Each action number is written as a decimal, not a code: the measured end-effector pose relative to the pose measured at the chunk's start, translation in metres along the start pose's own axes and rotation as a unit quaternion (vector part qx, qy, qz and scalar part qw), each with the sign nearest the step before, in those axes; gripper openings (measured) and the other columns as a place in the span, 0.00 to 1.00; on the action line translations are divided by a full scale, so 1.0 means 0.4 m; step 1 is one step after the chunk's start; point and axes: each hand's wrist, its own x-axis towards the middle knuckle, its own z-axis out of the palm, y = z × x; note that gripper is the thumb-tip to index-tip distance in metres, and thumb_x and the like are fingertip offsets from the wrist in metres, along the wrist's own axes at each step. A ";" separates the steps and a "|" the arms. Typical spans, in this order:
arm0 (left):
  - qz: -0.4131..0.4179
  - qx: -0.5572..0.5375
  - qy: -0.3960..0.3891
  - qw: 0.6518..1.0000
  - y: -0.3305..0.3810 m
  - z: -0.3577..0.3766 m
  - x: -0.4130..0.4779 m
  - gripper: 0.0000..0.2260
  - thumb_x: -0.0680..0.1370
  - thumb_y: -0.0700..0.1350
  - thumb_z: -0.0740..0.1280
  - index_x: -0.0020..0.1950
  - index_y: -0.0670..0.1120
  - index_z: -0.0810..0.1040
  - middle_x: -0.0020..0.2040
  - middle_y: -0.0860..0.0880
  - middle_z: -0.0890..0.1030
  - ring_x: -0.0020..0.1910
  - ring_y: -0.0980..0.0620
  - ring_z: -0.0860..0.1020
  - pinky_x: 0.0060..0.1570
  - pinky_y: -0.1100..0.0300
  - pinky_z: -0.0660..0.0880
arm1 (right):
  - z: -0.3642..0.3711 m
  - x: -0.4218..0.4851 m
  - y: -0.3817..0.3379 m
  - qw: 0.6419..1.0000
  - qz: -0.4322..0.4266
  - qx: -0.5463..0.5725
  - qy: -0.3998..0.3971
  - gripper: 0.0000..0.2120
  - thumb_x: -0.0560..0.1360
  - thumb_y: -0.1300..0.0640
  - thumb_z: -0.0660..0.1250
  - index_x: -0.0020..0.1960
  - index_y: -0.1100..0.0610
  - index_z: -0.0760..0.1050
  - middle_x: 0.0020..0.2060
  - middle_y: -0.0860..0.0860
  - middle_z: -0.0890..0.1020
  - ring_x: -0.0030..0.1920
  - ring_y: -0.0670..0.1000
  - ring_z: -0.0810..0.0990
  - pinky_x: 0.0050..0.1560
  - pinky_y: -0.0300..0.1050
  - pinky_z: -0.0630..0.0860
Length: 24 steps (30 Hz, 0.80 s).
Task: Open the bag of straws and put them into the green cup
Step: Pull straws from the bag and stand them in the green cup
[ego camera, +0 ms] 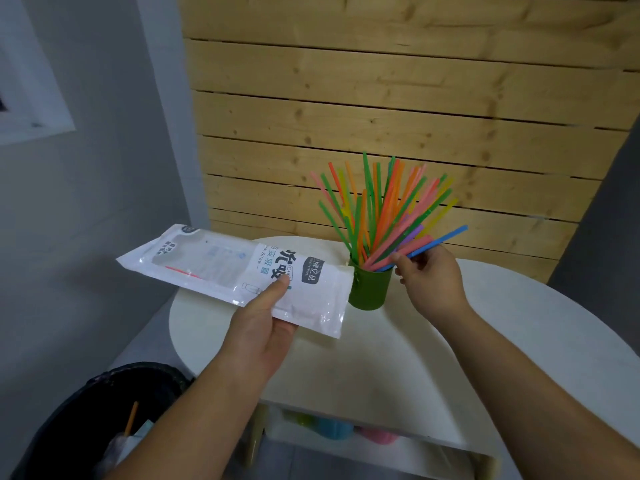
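Wooden slats (381,98) rise behind a white surface (381,358), with a black bin (86,427) low at the left. The left hand (263,327) grips the nearly empty bag (214,261) above the surface's left edge, thumb clamped on top. Just right, the green cup (369,289) stands on the surface full of fanned straws (381,209), and the right hand (433,282) pinches the lowest-leaning ones in its fingers.

Head view, downward over table (398,358)
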 end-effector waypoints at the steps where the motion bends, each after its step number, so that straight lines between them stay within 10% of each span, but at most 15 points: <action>1: -0.004 0.001 -0.001 1.000 0.001 0.000 0.000 0.20 0.80 0.34 0.70 0.71 0.46 0.79 0.61 0.44 0.87 0.54 0.48 0.88 0.46 0.53 0.87 | 0.002 0.000 0.001 1.000 -0.005 -0.010 -0.006 0.07 0.76 0.54 0.71 0.44 0.58 0.79 0.37 0.58 0.83 0.40 0.58 0.83 0.45 0.56 0.82; 12: -0.017 -0.003 -0.012 1.000 0.010 0.007 -0.011 0.21 0.80 0.33 0.69 0.72 0.46 0.78 0.62 0.44 0.87 0.52 0.48 0.89 0.49 0.50 0.86 | 0.006 -0.014 0.002 1.000 -0.004 0.018 -0.015 0.10 0.71 0.54 0.77 0.46 0.58 0.80 0.34 0.51 0.80 0.36 0.50 0.78 0.39 0.44 0.73; 18: -0.006 -0.002 -0.010 1.000 0.018 0.017 -0.011 0.17 0.80 0.34 0.69 0.68 0.46 0.80 0.59 0.45 0.88 0.50 0.50 0.89 0.49 0.51 0.86 | 0.004 -0.130 -0.018 0.988 0.150 0.004 0.020 0.18 0.75 0.44 0.70 0.47 0.57 0.69 0.37 0.52 0.77 0.40 0.56 0.78 0.41 0.49 0.77; 24: 0.029 0.070 -0.037 0.996 0.003 0.030 -0.027 0.19 0.79 0.32 0.69 0.69 0.44 0.80 0.61 0.44 0.87 0.57 0.45 0.86 0.52 0.51 0.86 | 0.061 -0.252 -0.107 0.792 0.395 0.446 -0.135 0.26 0.83 0.41 0.55 0.57 0.64 0.76 0.46 0.63 0.86 0.49 0.61 0.84 0.51 0.56 0.80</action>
